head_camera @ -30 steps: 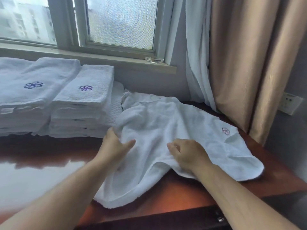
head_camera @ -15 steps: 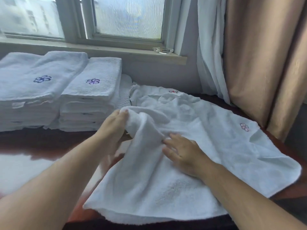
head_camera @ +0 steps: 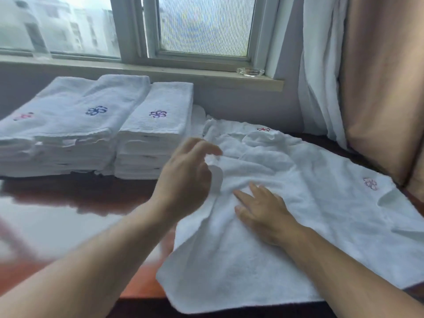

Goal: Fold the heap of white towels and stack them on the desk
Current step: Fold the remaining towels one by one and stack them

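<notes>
A white towel [head_camera: 298,226] with a small purple emblem lies spread and rumpled on the red-brown desk [head_camera: 68,214], its near edge hanging over the front. My left hand [head_camera: 188,177] is raised at the towel's left side, fingers curled, pinching a fold of its edge. Flat on the cloth lies my right hand [head_camera: 261,210], pressing the towel's middle with straight fingers. Behind it lies another crumpled white towel [head_camera: 259,136] with a red emblem. Two stacks of folded towels [head_camera: 68,127] [head_camera: 156,136] stand at the back left.
A window sill runs behind the stacks, with a glass ashtray [head_camera: 250,71] on it. White and tan curtains [head_camera: 367,88] hang at the right, close to the desk's far corner. The desk's glossy left front reflects the window.
My left hand has lifted the towel's left edge up and to the right. My right hand slid a little forward and stays flat on the towel. The view shifted slightly.
</notes>
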`<state>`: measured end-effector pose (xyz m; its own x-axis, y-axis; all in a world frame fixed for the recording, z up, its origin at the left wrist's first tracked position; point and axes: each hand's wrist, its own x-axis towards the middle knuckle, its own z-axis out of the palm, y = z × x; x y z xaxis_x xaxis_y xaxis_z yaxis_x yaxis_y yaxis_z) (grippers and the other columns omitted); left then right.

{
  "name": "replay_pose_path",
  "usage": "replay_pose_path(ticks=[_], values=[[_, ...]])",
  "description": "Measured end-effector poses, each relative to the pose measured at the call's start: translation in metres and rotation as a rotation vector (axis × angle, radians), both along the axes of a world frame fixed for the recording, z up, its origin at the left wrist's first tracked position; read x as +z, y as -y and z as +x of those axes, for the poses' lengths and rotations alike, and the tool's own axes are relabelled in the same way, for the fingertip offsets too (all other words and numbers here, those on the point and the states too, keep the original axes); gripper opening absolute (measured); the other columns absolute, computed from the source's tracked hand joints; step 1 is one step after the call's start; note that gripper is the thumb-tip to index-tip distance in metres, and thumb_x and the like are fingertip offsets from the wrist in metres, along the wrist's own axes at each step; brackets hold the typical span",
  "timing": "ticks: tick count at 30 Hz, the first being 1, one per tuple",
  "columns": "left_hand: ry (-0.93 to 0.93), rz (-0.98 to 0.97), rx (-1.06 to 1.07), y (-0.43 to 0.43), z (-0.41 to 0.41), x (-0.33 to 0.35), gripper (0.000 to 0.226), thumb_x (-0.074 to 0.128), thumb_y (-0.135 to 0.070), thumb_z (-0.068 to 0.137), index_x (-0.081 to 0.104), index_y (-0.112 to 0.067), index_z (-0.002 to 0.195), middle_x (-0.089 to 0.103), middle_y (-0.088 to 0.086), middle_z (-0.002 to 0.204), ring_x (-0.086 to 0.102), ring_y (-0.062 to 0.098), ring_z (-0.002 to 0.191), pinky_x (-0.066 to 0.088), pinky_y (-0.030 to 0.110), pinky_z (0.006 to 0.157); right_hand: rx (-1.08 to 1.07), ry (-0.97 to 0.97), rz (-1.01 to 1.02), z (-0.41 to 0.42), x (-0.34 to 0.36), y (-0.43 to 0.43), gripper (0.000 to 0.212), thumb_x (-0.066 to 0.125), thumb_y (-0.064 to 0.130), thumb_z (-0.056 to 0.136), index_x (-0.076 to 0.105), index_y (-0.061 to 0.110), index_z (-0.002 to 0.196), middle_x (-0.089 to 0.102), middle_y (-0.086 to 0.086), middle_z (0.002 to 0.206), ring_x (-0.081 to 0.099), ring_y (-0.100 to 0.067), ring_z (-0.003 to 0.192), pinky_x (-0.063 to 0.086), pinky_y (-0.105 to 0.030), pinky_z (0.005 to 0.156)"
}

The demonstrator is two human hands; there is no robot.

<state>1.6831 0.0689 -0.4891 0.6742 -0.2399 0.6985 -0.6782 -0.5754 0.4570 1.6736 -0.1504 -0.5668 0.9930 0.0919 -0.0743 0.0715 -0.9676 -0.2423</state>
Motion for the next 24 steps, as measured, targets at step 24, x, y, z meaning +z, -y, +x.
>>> replay_pose_path(ticks=[24], values=[[-0.530,0.614,-0.088,0.036,-0.019,-0.042,0.036,0.044,-0.019,0.099,0.056,-0.024,0.133,0.053,-0.001,0.137,0.048,0.020,0.125,0.038,0.026,0.097,-0.106,0.364,0.196,0.006,0.002,0.016,0.031,0.055,0.010,0.090,0.076,0.022,0.109,0.071,0.006,0.118,0.056,-0.023,0.113,0.043,-0.034,0.099]])
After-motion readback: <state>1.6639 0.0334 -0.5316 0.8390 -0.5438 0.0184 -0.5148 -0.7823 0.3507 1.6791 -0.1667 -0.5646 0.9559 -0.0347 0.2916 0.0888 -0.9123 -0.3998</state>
